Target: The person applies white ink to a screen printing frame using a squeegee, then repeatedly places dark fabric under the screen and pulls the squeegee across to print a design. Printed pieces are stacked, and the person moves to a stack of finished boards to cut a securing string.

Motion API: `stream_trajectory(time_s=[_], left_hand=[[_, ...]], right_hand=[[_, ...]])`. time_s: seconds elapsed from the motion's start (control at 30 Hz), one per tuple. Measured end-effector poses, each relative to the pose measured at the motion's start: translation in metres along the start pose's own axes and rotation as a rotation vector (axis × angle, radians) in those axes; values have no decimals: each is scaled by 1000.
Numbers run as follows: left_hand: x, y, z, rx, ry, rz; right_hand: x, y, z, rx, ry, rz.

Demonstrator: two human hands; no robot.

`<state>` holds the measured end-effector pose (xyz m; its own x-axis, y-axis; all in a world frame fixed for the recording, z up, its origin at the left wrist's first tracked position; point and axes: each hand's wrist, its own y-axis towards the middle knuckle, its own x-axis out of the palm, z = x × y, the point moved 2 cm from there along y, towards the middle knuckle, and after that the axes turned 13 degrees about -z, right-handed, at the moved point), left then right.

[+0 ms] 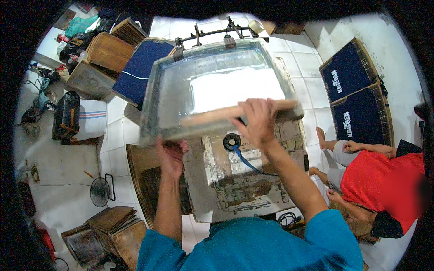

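Observation:
A translucent screen in a frame is clamped to a black hinge bar, its near edge raised over a worn board. My left hand is at the frame's near left corner, fingers curled under the edge and partly hidden. My right hand grips a long wooden bar, like a squeegee, lying along the screen's near side. Below them, a black ring-shaped piece with a blue strap sits on the board.
A seated person in red is close on my right, beside printed navy panels against the wall. Left are stacked boards, a navy panel, bundles and a fan. More boards stand lower left; cables lie near me.

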<state>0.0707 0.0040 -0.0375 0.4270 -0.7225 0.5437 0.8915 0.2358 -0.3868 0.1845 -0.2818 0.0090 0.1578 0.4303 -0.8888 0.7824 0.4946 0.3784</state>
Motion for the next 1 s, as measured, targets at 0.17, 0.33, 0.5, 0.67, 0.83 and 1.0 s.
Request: stream_trajectory(time_s=[0.17,0.33,0.5,0.67,0.83,1.0], left_hand=[[46,24,82,551,442,-96],[58,62,-18,342,1384,-359],[28,26,-182,271,1751,-578],[108,-15,-222,368,1151,-616],[150,-59,-198,338,753,-1044],[-59,-57,-97,128,959,-584]], right_hand=[[-84,136,4,-167,-201,359],[-150,229,-7,-15,-106,45],[-182,281,-6,36,-166,81],[-186,304,-1,133,-129,-16],[-190,322,2,48,-168,94],[-184,354,55,-181,46,45]])
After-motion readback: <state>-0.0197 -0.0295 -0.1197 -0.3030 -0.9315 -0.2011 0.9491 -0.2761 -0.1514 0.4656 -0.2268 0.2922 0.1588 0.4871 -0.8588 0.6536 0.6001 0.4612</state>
